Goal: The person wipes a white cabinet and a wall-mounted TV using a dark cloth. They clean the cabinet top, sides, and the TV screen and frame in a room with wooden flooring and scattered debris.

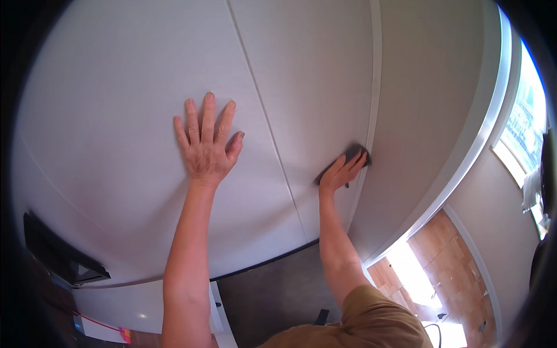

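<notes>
My left hand (208, 143) rests flat on a large pale wall panel (130, 87), fingers spread, with nothing in it. To its right a thin vertical seam (265, 113) divides the panelling. Beyond that seam my right hand (343, 172) presses a dark, blurred flat block or pad (357, 154) to the panel, close beside a light vertical trim strip (375, 87). What exactly the dark thing is, I cannot tell.
A black-framed object (61, 256) stands at the lower left, near a red cord (98, 321). Below the panel lies a dark grey surface (270, 296). At the right are a white frame edge (474, 148), a bright window (524, 113) and a wood-look floor (452, 256) with small scattered bits.
</notes>
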A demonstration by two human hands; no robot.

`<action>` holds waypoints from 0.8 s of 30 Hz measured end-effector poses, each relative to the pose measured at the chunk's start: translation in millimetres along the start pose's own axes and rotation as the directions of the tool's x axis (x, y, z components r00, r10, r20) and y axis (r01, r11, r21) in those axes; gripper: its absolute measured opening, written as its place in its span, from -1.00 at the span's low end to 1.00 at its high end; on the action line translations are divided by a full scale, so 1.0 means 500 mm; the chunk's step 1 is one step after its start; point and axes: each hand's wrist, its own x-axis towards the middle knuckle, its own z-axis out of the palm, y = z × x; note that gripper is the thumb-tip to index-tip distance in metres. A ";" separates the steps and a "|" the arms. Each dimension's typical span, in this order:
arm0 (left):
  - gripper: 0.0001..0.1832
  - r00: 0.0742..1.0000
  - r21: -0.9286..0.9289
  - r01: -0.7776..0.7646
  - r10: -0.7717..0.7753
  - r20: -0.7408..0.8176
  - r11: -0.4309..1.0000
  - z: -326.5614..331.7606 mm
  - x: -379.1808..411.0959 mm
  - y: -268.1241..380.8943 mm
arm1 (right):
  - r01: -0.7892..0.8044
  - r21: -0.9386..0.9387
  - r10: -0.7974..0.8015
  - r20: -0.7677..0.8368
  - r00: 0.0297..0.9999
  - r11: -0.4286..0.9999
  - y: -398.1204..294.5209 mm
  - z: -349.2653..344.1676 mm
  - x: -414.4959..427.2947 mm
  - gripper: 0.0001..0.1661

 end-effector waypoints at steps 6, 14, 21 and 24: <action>-0.36 1.000 0.000 0.015 -0.015 0.015 1.000 -0.003 -0.004 0.004 | -0.613 -0.084 0.615 -0.008 0.789 0.785 0.026 0.000 -0.074 -0.18; -0.36 1.000 -0.001 -0.005 0.005 -0.003 1.000 -0.002 -0.006 -0.004 | -0.055 0.038 0.050 0.109 0.993 0.998 -0.245 -0.018 -0.198 -0.25; -0.36 1.000 -0.025 -0.010 0.010 -0.008 1.000 -0.003 0.013 0.010 | -0.457 -0.083 0.455 -0.032 0.890 0.886 -0.008 -0.035 -0.282 -0.17; -0.34 1.000 -0.027 -0.008 0.008 0.000 1.000 -0.004 -0.001 0.002 | -0.792 -0.135 0.799 -0.005 0.601 0.595 0.014 -0.038 -0.300 -0.18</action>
